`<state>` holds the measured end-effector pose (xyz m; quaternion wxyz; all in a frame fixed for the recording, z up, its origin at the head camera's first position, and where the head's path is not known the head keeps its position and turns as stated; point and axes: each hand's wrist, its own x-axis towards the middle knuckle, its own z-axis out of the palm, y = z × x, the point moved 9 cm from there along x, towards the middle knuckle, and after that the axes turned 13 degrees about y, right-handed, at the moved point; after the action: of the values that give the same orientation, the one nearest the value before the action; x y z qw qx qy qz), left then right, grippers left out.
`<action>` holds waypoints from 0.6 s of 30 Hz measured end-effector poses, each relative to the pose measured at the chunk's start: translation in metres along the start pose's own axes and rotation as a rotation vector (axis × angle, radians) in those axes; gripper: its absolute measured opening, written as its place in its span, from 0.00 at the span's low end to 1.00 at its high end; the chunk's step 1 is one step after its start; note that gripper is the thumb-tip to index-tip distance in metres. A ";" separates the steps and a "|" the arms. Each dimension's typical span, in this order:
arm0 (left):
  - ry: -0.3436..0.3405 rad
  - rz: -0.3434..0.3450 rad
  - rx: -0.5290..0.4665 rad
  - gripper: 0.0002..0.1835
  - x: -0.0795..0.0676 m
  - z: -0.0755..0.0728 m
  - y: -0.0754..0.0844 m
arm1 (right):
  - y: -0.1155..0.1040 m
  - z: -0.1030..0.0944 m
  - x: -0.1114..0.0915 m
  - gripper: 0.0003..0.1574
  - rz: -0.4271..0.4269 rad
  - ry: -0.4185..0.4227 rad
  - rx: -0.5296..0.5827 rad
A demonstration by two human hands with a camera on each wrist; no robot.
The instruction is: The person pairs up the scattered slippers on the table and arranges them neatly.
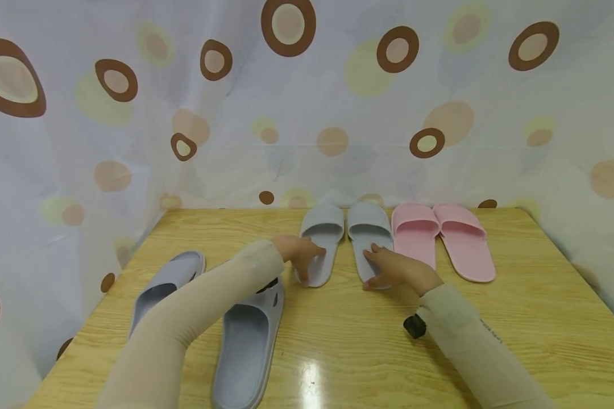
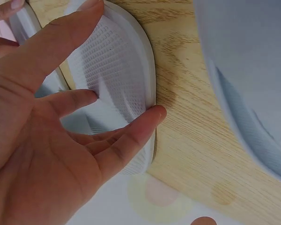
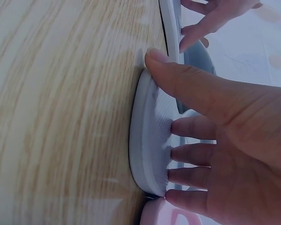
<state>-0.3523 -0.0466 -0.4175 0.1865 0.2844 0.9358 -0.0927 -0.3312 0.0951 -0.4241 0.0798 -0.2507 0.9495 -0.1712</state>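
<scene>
Two light grey slippers stand side by side at the back of the table, toes toward the patterned cloth. My left hand (image 1: 303, 255) lies over the heel half of the left grey slipper (image 1: 323, 216). In the left wrist view its thumb (image 2: 61, 42) is at the heel end, and the fingertips touch the insole and side edge. My right hand (image 1: 401, 269) reaches over the heel of the right grey slipper (image 1: 368, 216). Its thumb (image 3: 187, 86) is at the heel rim and its fairly straight fingers touch the textured insole.
A pair of pink slippers (image 1: 457, 241) stands right of the grey pair, close against it. Two larger bluish-grey slippers lie at the left, one (image 1: 245, 341) nearer, the other (image 1: 171, 276) partly behind my left sleeve. Patterned cloth (image 1: 332, 85) hangs behind the wooden table (image 1: 337, 363).
</scene>
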 end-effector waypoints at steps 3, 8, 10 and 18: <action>-0.020 -0.003 0.006 0.52 0.002 0.000 0.002 | 0.000 -0.001 0.000 0.54 0.007 0.000 0.009; -0.030 -0.007 0.034 0.52 0.009 0.002 0.007 | 0.000 -0.001 -0.001 0.52 0.005 0.001 0.012; -0.023 -0.012 0.038 0.52 0.010 0.002 0.008 | 0.000 -0.001 -0.001 0.52 0.008 -0.001 0.007; -0.011 0.002 0.044 0.50 0.008 -0.004 0.015 | 0.001 -0.004 0.000 0.52 0.026 -0.017 -0.001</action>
<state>-0.3510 -0.0292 -0.4176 0.1855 0.2890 0.9322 -0.1147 -0.3329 0.0972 -0.4210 0.0901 -0.2399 0.9520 -0.1676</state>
